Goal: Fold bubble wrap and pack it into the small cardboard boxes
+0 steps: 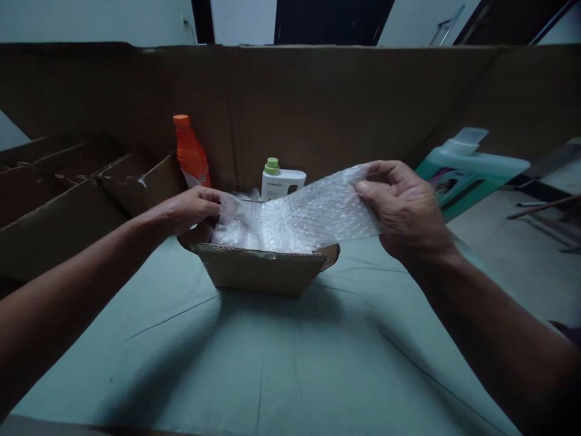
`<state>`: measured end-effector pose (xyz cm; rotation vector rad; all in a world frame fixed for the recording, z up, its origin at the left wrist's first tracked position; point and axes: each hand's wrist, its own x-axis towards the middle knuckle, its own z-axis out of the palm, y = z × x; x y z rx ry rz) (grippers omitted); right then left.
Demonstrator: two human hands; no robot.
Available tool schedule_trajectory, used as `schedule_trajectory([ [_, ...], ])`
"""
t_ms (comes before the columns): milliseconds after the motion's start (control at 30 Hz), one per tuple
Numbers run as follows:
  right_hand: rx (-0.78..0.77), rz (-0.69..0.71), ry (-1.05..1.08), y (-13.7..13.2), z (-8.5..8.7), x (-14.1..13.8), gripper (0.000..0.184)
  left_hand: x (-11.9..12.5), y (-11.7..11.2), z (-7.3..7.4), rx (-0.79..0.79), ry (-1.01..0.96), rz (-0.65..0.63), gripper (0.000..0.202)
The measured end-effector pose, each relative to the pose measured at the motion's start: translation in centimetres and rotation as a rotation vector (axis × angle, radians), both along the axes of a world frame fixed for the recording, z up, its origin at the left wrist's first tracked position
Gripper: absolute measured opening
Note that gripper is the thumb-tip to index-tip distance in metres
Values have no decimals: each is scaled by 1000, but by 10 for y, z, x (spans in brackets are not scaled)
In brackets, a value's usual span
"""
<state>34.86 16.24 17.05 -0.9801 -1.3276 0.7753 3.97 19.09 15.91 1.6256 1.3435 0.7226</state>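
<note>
A sheet of clear bubble wrap [313, 212] stretches between my two hands over a small open cardboard box [261, 272]. My left hand [195, 209] pinches its left end at the box's left rim. Out past the right side of the box, my right hand [403, 206] grips the other end, thumb on top, holding it raised. The wrap's left part lies in the box opening and hides what is inside. Right behind the box stands a white bottle with a green cap [284, 181], its lower part covered by the wrap.
An orange bottle [193, 154] stands behind my left hand. At the right is a jug of green liquid [472, 172]. Larger cardboard boxes [59, 212] stand at the left. A tall cardboard wall [318, 109] closes off the back of the cloth-covered table [281, 357].
</note>
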Motion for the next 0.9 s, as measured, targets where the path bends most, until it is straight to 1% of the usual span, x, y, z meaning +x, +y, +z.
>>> schedule_trajectory([
  [67, -31, 25, -203, -2, -5, -3, 19, -6, -5, 6, -19, -23, 77, 8],
  [133, -55, 58, -402, -3, -8, -7, 22, -6, -13, 13, 8, -12, 118, 15],
  [167, -56, 64, -481, -3, -9, -8, 22, -3, -16, 15, 42, 43, 117, 21],
  [233, -37, 50, -580, -2, -11, -9, 23, 7, -21, 15, 111, 240, 63, 38],
  [267, -23, 33, -600, -1, -11, -9, 23, 13, -22, 13, 153, 354, 32, 44],
  [300, -13, 17, -602, -1, -11, -8, 23, 19, -22, 10, 204, 454, 6, 45],
  [333, -9, 8, -586, -2, -11, -7, 24, 24, -21, 6, 255, 522, -13, 43],
  [367, -8, 8, -556, -3, -10, -6, 27, 27, -20, 3, 295, 548, -20, 40],
  [400, 1, 9, -518, -6, -9, -5, 28, 28, -19, 0, 325, 531, -11, 38],
  [467, 31, 16, -444, -13, -7, -4, 29, 24, -16, -1, 338, 412, 39, 36],
  [533, 72, 18, -403, -19, -5, -6, 23, 12, -14, 2, 278, 317, 58, 30],
  [567, 90, 16, -401, -19, -4, -7, 19, 5, -12, 5, 250, 332, 55, 25],
  [600, 104, 9, -416, -18, -5, -8, 16, -1, -10, 8, 244, 398, 48, 21],
  [633, 114, -5, -456, -16, -5, -9, 15, -7, -7, 11, 255, 505, 40, 18],
  [667, 118, -27, -530, -12, -6, -9, 16, -10, -4, 13, 278, 639, 30, 15],
  [700, 107, -52, -651, -8, -7, -10, 17, -11, -1, 14, 299, 779, 3, 15],
  [733, 82, -74, -816, -4, -8, -11, 18, -9, 2, 13, 310, 910, -48, 15],
  [767, 46, -87, -1011, 0, -9, -12, 18, -5, 4, 12, 308, 1022, -127, 16],
  [833, -35, -71, -1400, 3, -8, -17, 16, 7, 8, 9, 297, 1176, -298, 19],
  [867, -69, -46, -1561, 3, -6, -20, 15, 13, 9, 7, 317, 1223, -358, 22],
  [900, -92, -17, -1687, 2, -4, -23, 14, 19, 9, 6, 348, 1257, -389, 24],
])
